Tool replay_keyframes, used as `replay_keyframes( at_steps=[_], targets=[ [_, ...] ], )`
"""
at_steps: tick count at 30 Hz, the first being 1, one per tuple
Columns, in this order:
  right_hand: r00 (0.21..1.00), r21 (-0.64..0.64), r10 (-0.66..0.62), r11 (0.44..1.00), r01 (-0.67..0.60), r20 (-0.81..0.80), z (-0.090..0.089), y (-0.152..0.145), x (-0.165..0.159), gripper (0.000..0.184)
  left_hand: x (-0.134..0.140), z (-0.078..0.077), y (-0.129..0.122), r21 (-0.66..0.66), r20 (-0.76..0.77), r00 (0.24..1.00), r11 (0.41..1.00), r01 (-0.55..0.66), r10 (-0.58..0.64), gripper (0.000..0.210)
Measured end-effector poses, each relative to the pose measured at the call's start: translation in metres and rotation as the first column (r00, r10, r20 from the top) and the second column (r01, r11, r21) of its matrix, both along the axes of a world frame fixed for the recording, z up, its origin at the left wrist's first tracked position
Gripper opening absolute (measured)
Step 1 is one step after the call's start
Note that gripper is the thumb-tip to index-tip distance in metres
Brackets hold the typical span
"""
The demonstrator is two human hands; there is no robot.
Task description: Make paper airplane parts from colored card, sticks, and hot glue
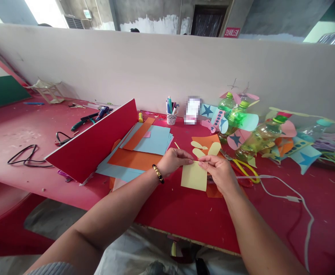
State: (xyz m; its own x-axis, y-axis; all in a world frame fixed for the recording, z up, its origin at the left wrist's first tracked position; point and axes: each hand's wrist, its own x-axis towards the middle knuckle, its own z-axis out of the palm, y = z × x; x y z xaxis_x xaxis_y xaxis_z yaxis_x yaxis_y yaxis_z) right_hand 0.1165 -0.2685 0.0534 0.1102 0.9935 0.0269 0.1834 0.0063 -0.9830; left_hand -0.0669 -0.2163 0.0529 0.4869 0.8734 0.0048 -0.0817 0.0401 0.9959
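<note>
My left hand [176, 162] and my right hand [218, 170] pinch the top edge of a pale yellow sheet of paper [194, 177] between thumbs and fingers. The sheet hangs down in front of me over the red table. Just beyond my fingertips are several pale yellow paper petal shapes [214, 149], over a piece of orange paper [203, 140]. A thin stick [177, 145] shows beside my left fingers. To the right of my right hand lie scissors with yellow handles [252, 176], partly hidden.
Blue and orange paper [156, 139] is stacked at left, beside an upright red divider [95, 141]. A pen cup [171, 117] stands at the back. Plastic bottles with paper decorations [260, 137] crowd the right. A white cable [290, 187] curves along the right side.
</note>
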Motion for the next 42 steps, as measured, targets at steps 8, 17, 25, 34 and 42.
replay_keyframes(
  at_steps=[8,17,25,34,42],
  targets=[
    [0.996,0.031,-0.007,1.0,0.004,0.088,0.0001,-0.0014,0.0007,0.035,0.0002,-0.0015,0.0004,0.076,-0.157,0.988,0.997,0.016,-0.004,0.031],
    [0.99,0.03,0.015,0.999,-0.019,0.142,-0.0002,-0.0019,0.0031,0.035,-0.0004,-0.0002,0.0001,0.086,-0.2,0.98,0.996,0.028,-0.01,0.036],
    [0.994,0.012,0.036,0.999,-0.038,0.103,0.0016,-0.0017,0.0022,0.033,-0.0019,-0.0012,0.001,0.127,-0.234,0.972,0.99,0.056,-0.025,0.034],
    [0.993,0.042,0.008,0.999,-0.013,0.116,0.0009,-0.0022,-0.0012,0.036,0.0004,0.0037,-0.0023,0.171,-0.194,0.981,0.984,0.045,-0.011,0.029],
    [0.978,0.024,0.051,0.998,-0.057,0.201,0.0044,-0.0028,0.0018,0.031,0.001,0.0064,-0.005,0.267,-0.238,0.971,0.962,0.061,0.004,0.031]
  ],
)
